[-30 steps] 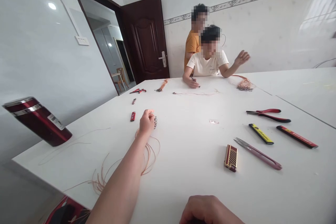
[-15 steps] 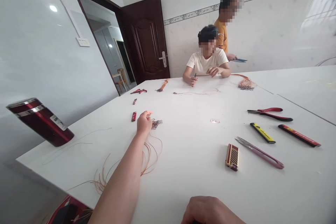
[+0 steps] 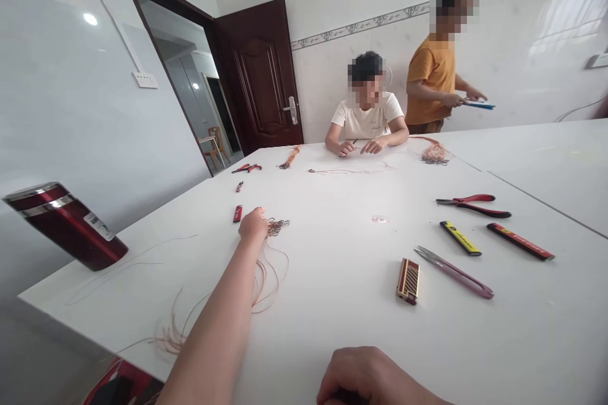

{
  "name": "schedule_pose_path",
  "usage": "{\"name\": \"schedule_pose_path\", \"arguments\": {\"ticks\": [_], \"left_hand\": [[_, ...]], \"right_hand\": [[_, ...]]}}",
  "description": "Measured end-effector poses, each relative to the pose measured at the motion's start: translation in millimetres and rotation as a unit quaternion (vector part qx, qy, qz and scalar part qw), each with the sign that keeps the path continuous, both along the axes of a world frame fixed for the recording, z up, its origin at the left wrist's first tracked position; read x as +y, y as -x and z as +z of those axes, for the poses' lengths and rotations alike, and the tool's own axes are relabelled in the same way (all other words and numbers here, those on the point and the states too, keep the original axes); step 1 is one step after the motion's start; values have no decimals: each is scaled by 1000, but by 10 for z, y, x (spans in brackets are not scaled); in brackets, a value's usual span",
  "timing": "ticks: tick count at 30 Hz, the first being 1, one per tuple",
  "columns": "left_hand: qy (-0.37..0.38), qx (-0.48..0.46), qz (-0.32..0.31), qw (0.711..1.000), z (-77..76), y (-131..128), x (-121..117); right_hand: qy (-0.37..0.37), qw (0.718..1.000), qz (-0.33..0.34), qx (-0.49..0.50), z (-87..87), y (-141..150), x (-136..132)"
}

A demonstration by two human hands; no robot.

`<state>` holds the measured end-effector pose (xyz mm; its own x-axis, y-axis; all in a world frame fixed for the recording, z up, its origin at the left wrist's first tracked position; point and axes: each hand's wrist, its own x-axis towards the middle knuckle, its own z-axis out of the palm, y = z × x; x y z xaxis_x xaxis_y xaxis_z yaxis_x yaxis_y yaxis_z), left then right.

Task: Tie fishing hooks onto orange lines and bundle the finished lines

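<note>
Left hand [image 3: 253, 226], right hand [image 3: 365, 376], red thermos [image 3: 64, 226]

A dark wooden door [image 3: 259, 76] stands open, with a patterned tile border [image 3: 361, 28] to its right and a wall switch plate [image 3: 145, 80] to its left.
</note>
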<state>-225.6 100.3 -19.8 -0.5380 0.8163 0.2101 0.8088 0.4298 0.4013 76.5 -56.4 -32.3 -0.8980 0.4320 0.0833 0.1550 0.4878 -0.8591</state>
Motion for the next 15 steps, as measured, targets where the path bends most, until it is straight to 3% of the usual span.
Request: {"name": "schedule_pose_path", "arguments": {"ticks": [8,15], "left_hand": [[70,38,-12,997,156,-15,122],[46,19,-36,998,240,-19,136]], "right_hand": [[-24,998,9,50,-108,25,39],[-44,998,42,27,-94,50,80]]}}
